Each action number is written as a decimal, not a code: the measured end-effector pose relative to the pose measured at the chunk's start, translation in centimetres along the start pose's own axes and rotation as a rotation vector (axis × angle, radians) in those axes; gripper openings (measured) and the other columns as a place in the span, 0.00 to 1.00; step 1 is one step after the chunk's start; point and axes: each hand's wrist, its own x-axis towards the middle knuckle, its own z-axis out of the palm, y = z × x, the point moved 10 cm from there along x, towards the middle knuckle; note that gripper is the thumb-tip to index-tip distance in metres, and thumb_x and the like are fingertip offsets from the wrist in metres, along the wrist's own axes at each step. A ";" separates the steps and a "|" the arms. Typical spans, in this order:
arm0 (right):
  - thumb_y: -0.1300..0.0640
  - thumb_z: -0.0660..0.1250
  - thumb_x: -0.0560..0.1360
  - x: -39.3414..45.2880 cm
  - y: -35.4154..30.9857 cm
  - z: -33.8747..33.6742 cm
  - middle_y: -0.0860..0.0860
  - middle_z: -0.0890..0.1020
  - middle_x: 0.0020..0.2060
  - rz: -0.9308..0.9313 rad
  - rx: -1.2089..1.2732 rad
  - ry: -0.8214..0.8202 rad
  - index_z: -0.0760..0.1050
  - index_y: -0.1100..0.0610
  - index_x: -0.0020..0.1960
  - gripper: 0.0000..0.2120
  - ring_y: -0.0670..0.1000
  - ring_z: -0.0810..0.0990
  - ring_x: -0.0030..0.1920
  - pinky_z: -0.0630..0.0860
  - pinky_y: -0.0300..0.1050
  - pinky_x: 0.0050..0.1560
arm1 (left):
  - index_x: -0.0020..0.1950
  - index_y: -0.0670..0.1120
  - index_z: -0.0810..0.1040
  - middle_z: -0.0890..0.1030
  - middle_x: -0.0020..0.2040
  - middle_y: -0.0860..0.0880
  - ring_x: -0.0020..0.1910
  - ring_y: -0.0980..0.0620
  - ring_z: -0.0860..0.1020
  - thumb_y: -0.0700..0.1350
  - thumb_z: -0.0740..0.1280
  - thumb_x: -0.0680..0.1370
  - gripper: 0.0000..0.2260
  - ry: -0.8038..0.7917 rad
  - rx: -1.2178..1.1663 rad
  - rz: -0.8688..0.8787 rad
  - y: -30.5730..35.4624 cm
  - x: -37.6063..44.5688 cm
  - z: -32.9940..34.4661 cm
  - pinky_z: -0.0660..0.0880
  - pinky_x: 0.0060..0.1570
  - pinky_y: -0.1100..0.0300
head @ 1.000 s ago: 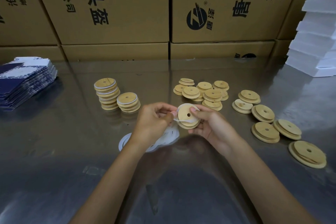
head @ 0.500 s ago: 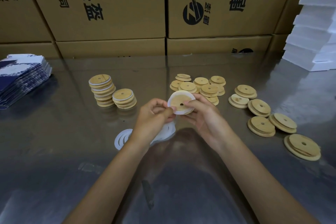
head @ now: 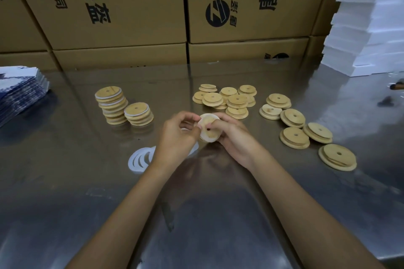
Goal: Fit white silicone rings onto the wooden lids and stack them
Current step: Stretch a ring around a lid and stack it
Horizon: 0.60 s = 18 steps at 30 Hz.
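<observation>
Both hands meet mid-table on one round wooden lid with a centre hole, held tilted above the reflective steel table; a white silicone ring sits around its rim. Right hand: fingers curled behind the lid, thumb pressed on its face. Left hand: fingertips pinching the lid's left edge at the ring. Using the held lid as reference: just below-left, partly under the left hand, a loose pile of flat white silicone rings on the table, at least three, exact count unclear. Further left, two stacks of ringed lids: tall stack, roughly eight, and short stack, about four, touching side by side. Just behind the held lid, a cluster of bare wooden lids in low overlapping piles, roughly a dozen, can't count exactly. To the right, six more bare-lid piles spread in a loose line, nearest one at far right. Far left: stack of blue-and-white printed flat cartons. Behind: brown cardboard boxes with black print. Far right: stack of white foam blocks.
</observation>
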 end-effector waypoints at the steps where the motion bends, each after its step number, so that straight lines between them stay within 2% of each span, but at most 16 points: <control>1: 0.70 0.64 0.76 -0.1 -0.1 0.0 0.61 0.80 0.51 -0.001 0.017 -0.007 0.75 0.69 0.64 0.16 0.56 0.77 0.51 0.75 0.43 0.49 | 0.43 0.54 0.79 0.83 0.42 0.55 0.41 0.56 0.80 0.39 0.72 0.73 0.09 0.014 0.041 0.027 0.2 -0.1 0.0 0.77 0.44 0.64; 4: 0.71 0.64 0.76 -0.4 -0.3 0.1 0.61 0.80 0.51 -0.020 0.046 -0.008 0.76 0.67 0.61 0.14 0.56 0.78 0.50 0.75 0.44 0.49 | 0.41 0.55 0.76 0.81 0.40 0.57 0.39 0.61 0.80 0.43 0.74 0.72 0.09 0.067 0.148 0.085 0.8 -0.5 -0.3 0.76 0.40 0.69; 8: 0.71 0.67 0.75 -0.9 -0.4 -0.1 0.60 0.80 0.50 -0.042 0.029 0.025 0.77 0.63 0.57 0.12 0.53 0.79 0.46 0.75 0.44 0.46 | 0.41 0.55 0.78 0.80 0.36 0.61 0.39 0.66 0.79 0.46 0.73 0.73 0.06 0.107 0.177 0.102 1.3 -1.0 -0.5 0.72 0.36 0.75; 12: 0.66 0.71 0.75 -1.7 -0.5 -0.3 0.60 0.81 0.49 -0.080 -0.047 0.071 0.80 0.65 0.55 0.10 0.56 0.79 0.50 0.74 0.50 0.53 | 0.41 0.55 0.80 0.80 0.35 0.62 0.38 0.66 0.79 0.49 0.72 0.74 0.02 0.107 0.174 0.127 1.8 -1.7 -0.5 0.73 0.36 0.73; 15: 0.63 0.71 0.76 -2.2 -0.6 0.0 0.60 0.82 0.49 -0.093 -0.131 0.070 0.80 0.68 0.58 0.13 0.55 0.79 0.51 0.74 0.50 0.57 | 0.41 0.54 0.81 0.81 0.35 0.61 0.37 0.65 0.79 0.46 0.71 0.74 0.03 0.123 0.155 0.114 1.7 -2.3 -0.8 0.72 0.36 0.73; 18: 0.63 0.71 0.77 -2.7 -0.7 0.3 0.59 0.83 0.49 -0.108 -0.194 0.083 0.80 0.67 0.59 0.13 0.55 0.80 0.51 0.75 0.49 0.56 | 0.39 0.53 0.81 0.81 0.35 0.60 0.36 0.66 0.79 0.43 0.71 0.74 0.05 0.133 0.095 0.090 1.5 -2.5 -1.3 0.72 0.36 0.76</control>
